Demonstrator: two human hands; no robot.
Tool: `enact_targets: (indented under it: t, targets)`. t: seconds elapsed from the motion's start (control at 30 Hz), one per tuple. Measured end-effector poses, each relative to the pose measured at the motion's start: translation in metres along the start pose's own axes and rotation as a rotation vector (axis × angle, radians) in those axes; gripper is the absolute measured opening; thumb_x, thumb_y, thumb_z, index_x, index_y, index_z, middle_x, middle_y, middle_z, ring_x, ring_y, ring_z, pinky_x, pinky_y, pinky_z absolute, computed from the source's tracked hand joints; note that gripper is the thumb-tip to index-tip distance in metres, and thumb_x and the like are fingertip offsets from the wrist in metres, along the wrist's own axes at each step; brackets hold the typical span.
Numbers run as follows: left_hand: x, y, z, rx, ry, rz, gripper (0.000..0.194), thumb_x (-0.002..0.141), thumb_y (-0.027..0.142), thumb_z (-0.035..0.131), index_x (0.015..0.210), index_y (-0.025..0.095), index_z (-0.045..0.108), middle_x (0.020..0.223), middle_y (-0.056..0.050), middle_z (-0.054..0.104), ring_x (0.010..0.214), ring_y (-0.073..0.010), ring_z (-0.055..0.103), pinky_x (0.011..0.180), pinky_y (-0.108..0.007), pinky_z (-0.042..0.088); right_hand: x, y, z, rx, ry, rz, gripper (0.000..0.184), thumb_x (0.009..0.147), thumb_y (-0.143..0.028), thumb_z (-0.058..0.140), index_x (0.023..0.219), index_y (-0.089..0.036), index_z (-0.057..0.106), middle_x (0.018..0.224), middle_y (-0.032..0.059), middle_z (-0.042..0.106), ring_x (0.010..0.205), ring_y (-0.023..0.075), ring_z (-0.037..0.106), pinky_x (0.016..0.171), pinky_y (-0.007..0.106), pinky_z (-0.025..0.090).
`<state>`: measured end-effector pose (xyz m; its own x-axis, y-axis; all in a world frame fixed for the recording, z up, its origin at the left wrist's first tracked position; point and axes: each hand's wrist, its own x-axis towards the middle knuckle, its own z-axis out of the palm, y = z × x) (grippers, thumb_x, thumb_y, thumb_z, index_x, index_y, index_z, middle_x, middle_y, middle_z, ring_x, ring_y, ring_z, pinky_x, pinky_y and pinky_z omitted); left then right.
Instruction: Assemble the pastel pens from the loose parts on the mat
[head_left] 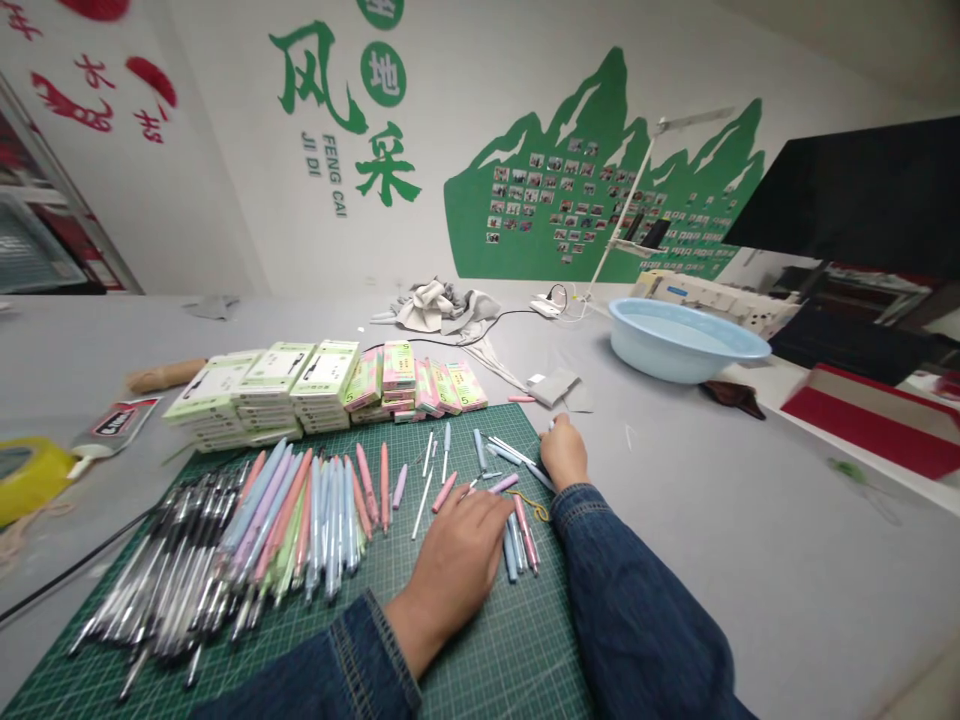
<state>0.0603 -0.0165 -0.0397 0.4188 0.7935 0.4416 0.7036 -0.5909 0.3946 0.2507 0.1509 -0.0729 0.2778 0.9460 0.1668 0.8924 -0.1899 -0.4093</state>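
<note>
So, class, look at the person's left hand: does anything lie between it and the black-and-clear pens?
Yes. The coloured pens lie on the green mat between the left hand and the black-and-clear pens. A strip of mat shows between the hand and those coloured pens.

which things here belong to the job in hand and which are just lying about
Likely in the job:
- loose pen parts near the left hand and right hand
- coloured pens
- black-and-clear pens
- green mat

Apparently lying about:
- blue basin
- crumpled cloth
- yellow roll
</note>
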Motion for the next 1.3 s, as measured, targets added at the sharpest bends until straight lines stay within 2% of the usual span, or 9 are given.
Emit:
enact_targets:
  t: [0.2,0.37,0.47,0.63,0.73,0.87,0.97,1.1,1.3]
  targets:
    - [-0.001,0.000,0.001,-0.016,0.009,0.012,0.036,0.089,0.011,0.041,0.121,0.022,0.054,0.115,-0.005,0.064,0.111,-0.0200,0.054,0.105,-0.045,0.033,0.000,0.000,0.001,-0.024,-0.002,-0.038,0.016,0.086,-0.015,0.050,0.097,-0.012,0.060,0.095,0.0156,0.066,0.090,0.0220,0.062,0.071,0.027,0.037]
    - [-0.001,0.000,0.002,0.003,0.012,0.008,0.034,0.089,0.011,0.043,0.118,0.022,0.055,0.113,-0.004,0.064,0.109,-0.0186,0.054,0.105,-0.043,0.033,-0.004,-0.002,-0.004,0.006,0.021,-0.044,0.018,0.088,-0.018,0.047,0.098,-0.010,0.060,0.099,0.0182,0.064,0.090,0.0225,0.061,0.070,0.028,0.036]
    - [-0.001,-0.001,0.002,0.039,0.035,-0.013,0.034,0.088,0.010,0.043,0.117,0.022,0.056,0.111,-0.004,0.064,0.107,-0.0181,0.054,0.106,-0.041,0.032,-0.011,-0.005,-0.011,0.059,0.020,-0.084,0.018,0.089,-0.021,0.046,0.095,-0.012,0.060,0.097,0.0151,0.065,0.088,0.0209,0.061,0.070,0.027,0.036]
    - [0.004,-0.012,-0.003,0.231,0.121,-0.195,0.027,0.087,0.011,0.042,0.106,0.019,0.060,0.104,-0.008,0.062,0.103,-0.0220,0.053,0.093,-0.038,0.041,-0.038,-0.012,-0.023,0.173,-0.053,-0.222,0.009,0.083,-0.022,0.054,0.081,-0.017,0.062,0.084,0.0061,0.067,0.079,0.0159,0.059,0.069,0.024,0.035]
    - [0.004,-0.025,-0.012,0.459,0.166,-0.318,0.023,0.087,0.016,0.044,0.100,0.014,0.062,0.106,-0.013,0.060,0.106,-0.0284,0.049,0.092,-0.042,0.039,-0.056,-0.013,-0.026,0.217,-0.079,-0.270,0.007,0.079,-0.019,0.057,0.076,-0.017,0.063,0.081,0.0054,0.067,0.075,0.0158,0.058,0.066,0.024,0.034]
    - [-0.007,-0.044,-0.025,0.651,0.082,-0.406,0.025,0.085,0.012,0.040,0.089,0.013,0.064,0.092,-0.015,0.063,0.100,-0.0316,0.050,0.088,-0.044,0.036,-0.072,-0.008,-0.029,0.269,-0.104,-0.285,0.006,0.076,-0.018,0.060,0.072,-0.018,0.065,0.076,0.0048,0.068,0.073,0.0161,0.058,0.065,0.024,0.033]
    - [-0.016,-0.052,-0.032,0.692,0.009,-0.392,0.030,0.085,0.011,0.035,0.087,0.014,0.065,0.089,-0.014,0.065,0.091,-0.0307,0.052,0.079,-0.042,0.037,-0.076,0.002,-0.032,0.312,-0.089,-0.260,0.007,0.077,-0.021,0.060,0.075,-0.019,0.066,0.077,0.0040,0.069,0.073,0.0161,0.059,0.065,0.024,0.034]
    - [-0.020,-0.054,-0.036,0.728,-0.019,-0.367,0.029,0.085,0.014,0.037,0.090,0.012,0.066,0.089,-0.015,0.066,0.089,-0.0320,0.052,0.075,-0.042,0.038,-0.076,0.018,-0.037,0.365,-0.036,-0.182,0.012,0.080,-0.024,0.055,0.078,-0.019,0.066,0.079,0.0044,0.069,0.075,0.0161,0.060,0.066,0.024,0.036]
    - [-0.017,-0.047,-0.019,0.634,0.011,-0.291,0.030,0.084,0.012,0.040,0.093,0.016,0.069,0.096,-0.012,0.067,0.094,-0.0289,0.054,0.094,-0.046,0.031,-0.075,0.024,-0.039,0.436,-0.009,-0.122,0.014,0.079,-0.024,0.053,0.078,-0.019,0.066,0.078,0.0041,0.069,0.074,0.0162,0.059,0.067,0.024,0.037]
